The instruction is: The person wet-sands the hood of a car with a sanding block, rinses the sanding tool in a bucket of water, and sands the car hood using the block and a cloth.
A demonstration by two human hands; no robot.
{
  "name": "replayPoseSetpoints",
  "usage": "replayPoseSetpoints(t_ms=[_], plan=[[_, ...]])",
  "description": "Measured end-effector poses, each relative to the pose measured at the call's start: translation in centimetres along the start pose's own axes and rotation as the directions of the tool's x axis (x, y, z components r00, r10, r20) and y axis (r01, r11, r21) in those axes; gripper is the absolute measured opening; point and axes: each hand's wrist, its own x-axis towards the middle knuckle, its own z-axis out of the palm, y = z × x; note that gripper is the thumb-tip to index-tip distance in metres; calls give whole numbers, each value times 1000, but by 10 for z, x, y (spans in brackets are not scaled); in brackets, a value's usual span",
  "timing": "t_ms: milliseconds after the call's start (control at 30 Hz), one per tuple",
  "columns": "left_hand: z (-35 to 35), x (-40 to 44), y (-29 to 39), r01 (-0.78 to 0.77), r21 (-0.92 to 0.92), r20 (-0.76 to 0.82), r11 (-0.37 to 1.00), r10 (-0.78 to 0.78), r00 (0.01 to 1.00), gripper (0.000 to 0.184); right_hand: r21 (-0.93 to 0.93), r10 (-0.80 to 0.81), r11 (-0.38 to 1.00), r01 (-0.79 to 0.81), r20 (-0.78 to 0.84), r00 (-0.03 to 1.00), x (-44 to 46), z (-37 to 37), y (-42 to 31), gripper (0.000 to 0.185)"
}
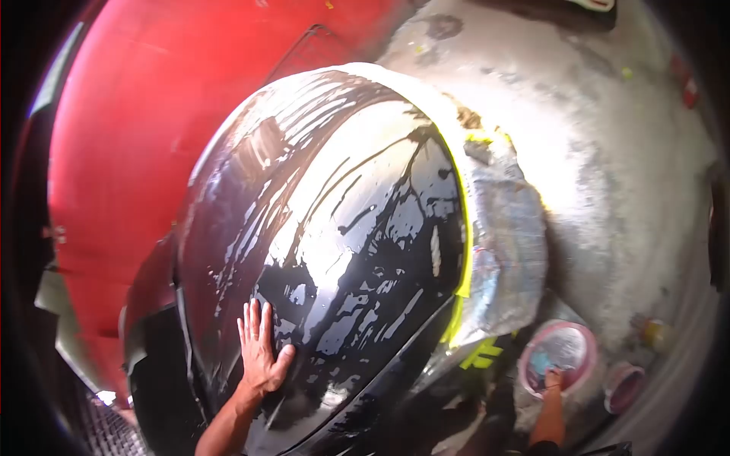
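A glossy black car hood point(357, 258) fills the middle of the view, its surface wet with streaks and patches of water. My left hand point(261, 351) lies flat on its near left part, fingers stretched out and holding nothing. At the lower right, my right hand point(553, 378) reaches down into a pink-rimmed bucket point(592, 353). Its fingers are bent at a pale blue cloth-like piece point(541, 360) in the bucket; the fingertips are partly hidden. Yellow tape point(464, 228) runs along the hood's right edge, beside crumpled masking sheet point(509, 251).
A large red vehicle panel point(137, 152) stands close on the left. Another pinkish bucket point(625, 386) sits right of the first, with a small yellowish object point(654, 334) behind it. The stained concrete floor point(608, 190) stretches along the right. Something dark stands at the top right.
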Motion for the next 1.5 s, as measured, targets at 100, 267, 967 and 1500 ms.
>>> replayPoseSetpoints(t_ms=[100, 267, 967, 1500], plan=[[-6, 1, 4, 31, -32, -27, 999, -32, 999, 92, 306, 298, 916, -261, -82, 951, -91, -46, -82, 21], [-21, -10, -5, 8, -118, -124, 993, -23, 992, 86, 56, -56, 996, 69, -213, 975, -170, -137, -260, 27], [-14, -10, -14, -23, -256, -155, 966, -18, 988, 80, 1, -676, -525, 851, 607, -418, -369, 387, -833, 34], [-26, 268, -106, 161, -329, -159, 930, -223, 962, 80, -450, -842, -279, 848, 540, 10, -307, 390, -800, 45]])
